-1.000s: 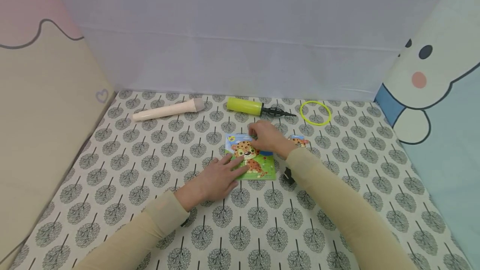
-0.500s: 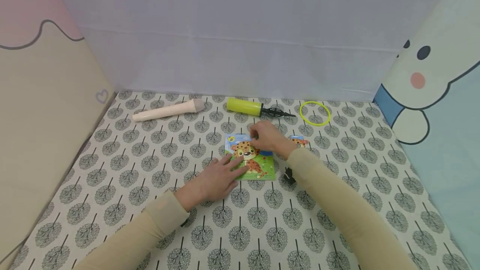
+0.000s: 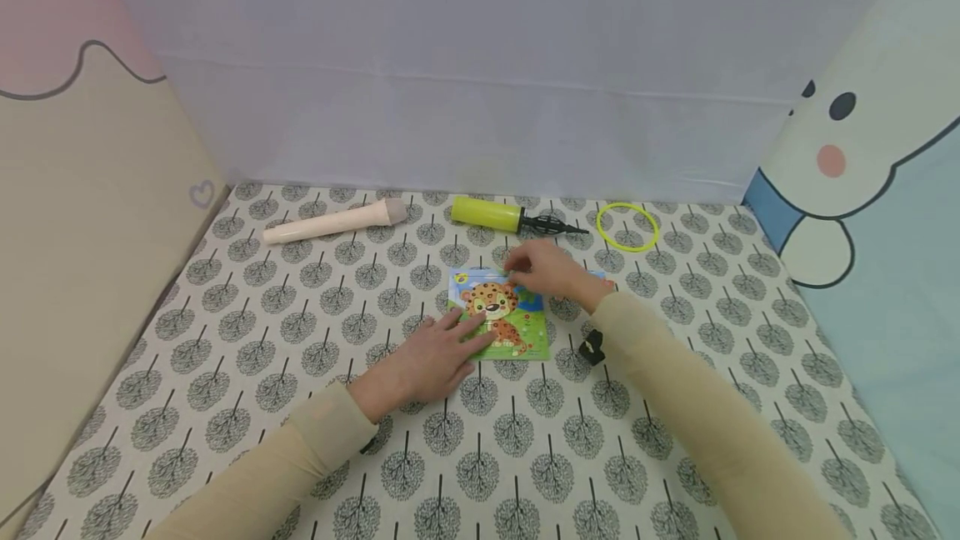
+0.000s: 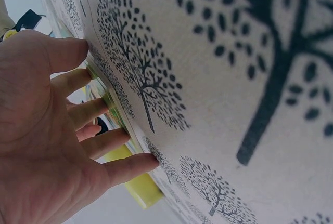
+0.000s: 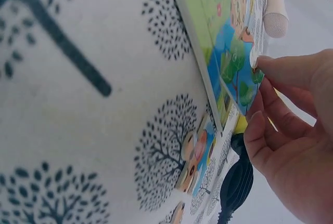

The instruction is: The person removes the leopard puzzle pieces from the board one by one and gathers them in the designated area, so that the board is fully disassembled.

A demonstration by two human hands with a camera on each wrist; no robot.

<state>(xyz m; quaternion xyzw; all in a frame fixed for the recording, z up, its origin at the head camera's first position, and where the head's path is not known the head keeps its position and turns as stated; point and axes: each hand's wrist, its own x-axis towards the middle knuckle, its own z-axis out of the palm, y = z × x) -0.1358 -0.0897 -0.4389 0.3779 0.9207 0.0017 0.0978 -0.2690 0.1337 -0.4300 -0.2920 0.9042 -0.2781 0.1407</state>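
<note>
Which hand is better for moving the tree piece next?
Probably the right hand: it pinches the flat blue-and-green tree-printed piece. The left hand lies spread across the green leopard-printed board.

In the head view, can see the leopard board (image 3: pixel 517 330) only partly around the left hand (image 3: pixel 438 357) and right hand (image 3: pixel 546 267). Right of the board, glimpse just a strip of a loose piece (image 3: pixel 598 274) and can't identify a small black object (image 3: pixel 592 347). Below the board, lose both sleeves (image 3: pixel 697 415) at the bottom edge. At the board's upper right, can't tell how the pinched tree piece (image 5: pixel 237 70) seats.
</note>
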